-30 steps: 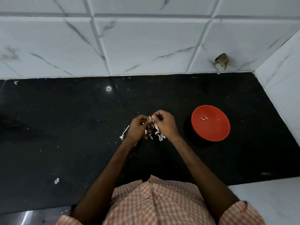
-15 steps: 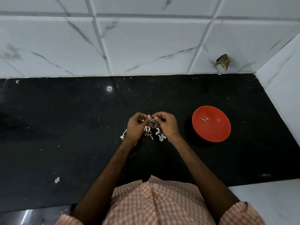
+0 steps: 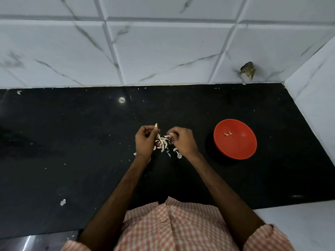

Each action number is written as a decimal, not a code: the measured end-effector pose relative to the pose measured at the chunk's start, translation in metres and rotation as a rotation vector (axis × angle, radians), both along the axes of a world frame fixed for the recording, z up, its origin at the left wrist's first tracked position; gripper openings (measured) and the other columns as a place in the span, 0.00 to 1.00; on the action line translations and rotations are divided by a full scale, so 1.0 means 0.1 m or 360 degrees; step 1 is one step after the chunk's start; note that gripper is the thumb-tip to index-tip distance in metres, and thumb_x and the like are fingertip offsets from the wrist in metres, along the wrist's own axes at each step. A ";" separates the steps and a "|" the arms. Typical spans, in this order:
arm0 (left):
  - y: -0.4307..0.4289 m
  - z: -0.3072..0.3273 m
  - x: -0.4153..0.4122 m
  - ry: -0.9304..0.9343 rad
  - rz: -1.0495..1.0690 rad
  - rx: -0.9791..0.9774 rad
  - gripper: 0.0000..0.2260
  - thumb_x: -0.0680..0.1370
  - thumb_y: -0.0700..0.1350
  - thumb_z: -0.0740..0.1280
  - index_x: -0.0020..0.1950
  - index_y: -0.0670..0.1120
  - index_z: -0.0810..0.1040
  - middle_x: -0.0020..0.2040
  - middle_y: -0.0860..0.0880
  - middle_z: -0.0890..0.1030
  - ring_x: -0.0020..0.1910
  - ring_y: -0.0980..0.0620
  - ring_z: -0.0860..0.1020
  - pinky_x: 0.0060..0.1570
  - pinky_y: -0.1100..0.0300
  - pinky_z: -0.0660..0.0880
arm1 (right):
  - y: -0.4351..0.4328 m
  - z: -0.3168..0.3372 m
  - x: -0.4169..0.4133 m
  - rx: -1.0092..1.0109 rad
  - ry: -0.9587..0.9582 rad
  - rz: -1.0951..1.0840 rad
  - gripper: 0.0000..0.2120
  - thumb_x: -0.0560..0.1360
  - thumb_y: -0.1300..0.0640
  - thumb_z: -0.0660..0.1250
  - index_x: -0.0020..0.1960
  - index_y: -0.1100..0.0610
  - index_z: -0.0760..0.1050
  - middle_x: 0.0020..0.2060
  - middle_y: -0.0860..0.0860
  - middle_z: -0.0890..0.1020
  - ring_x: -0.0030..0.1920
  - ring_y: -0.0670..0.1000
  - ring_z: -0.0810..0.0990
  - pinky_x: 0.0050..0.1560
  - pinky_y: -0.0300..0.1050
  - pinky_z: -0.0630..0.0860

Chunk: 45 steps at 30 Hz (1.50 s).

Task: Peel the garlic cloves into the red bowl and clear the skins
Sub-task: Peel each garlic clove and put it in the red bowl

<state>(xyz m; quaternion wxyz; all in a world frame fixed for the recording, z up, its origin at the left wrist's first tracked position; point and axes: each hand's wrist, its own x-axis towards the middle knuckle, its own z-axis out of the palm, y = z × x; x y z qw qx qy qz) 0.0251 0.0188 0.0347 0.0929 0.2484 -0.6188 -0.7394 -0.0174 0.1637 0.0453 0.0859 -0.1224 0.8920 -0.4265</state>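
- Hands are apart now; half a second ago their fingertips met over the heap
- Left hand [image 3: 145, 142] pinches a garlic clove [image 3: 156, 125] between thumb and forefinger, the pale tip sticking up above the knuckles; the other fingers curl into the palm
- Right hand [image 3: 183, 142] sits just right of the heap, fingers curled with their tips close together at its edge; whether they pinch a bit of skin cannot be told
- Pile of cloves and skins [image 3: 161, 143] lies on the black worktop [image 3: 72, 142] in the gap between the two hands, more of it showing than before, with a few loose flakes trailing toward the right wrist
- Red bowl [image 3: 239, 147] stands on the worktop well to the right of the right hand, in the same place as earlier, with two peeled cloves [image 3: 228, 133] lying side by side inside it
- Stray skin scrap [image 3: 62, 202] rests on the worktop far left of the arms, unmoved
- Tiled wall [image 3: 163, 51] rises behind the worktop, and a checked shirt [image 3: 172, 229] fills the bottom edge
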 end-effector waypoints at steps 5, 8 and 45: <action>0.04 -0.04 0.04 0.0031 -0.0188 -0.0218 0.06 0.80 0.41 0.70 0.54 0.39 0.80 0.43 0.49 0.84 0.36 0.58 0.80 0.31 0.62 0.75 | -0.01 -0.01 -0.03 0.0072 0.0112 0.0018 0.06 0.79 0.60 0.69 0.54 0.59 0.84 0.52 0.51 0.85 0.52 0.49 0.83 0.55 0.49 0.80; 0.03 -0.04 0.01 0.0078 -0.0301 -0.0362 0.03 0.78 0.41 0.72 0.50 0.42 0.82 0.45 0.48 0.85 0.44 0.52 0.84 0.44 0.58 0.81 | -0.03 0.06 -0.01 0.0086 0.0052 0.0021 0.09 0.81 0.51 0.67 0.54 0.56 0.80 0.47 0.48 0.84 0.47 0.45 0.82 0.49 0.45 0.81; 0.04 0.10 -0.01 -0.0066 -0.0632 -0.0721 0.14 0.82 0.43 0.64 0.36 0.46 0.72 0.28 0.56 0.70 0.29 0.60 0.66 0.30 0.64 0.63 | 0.10 0.24 -0.03 -0.0191 -0.0300 -0.0115 0.07 0.81 0.59 0.66 0.49 0.58 0.83 0.37 0.53 0.84 0.29 0.41 0.78 0.27 0.36 0.74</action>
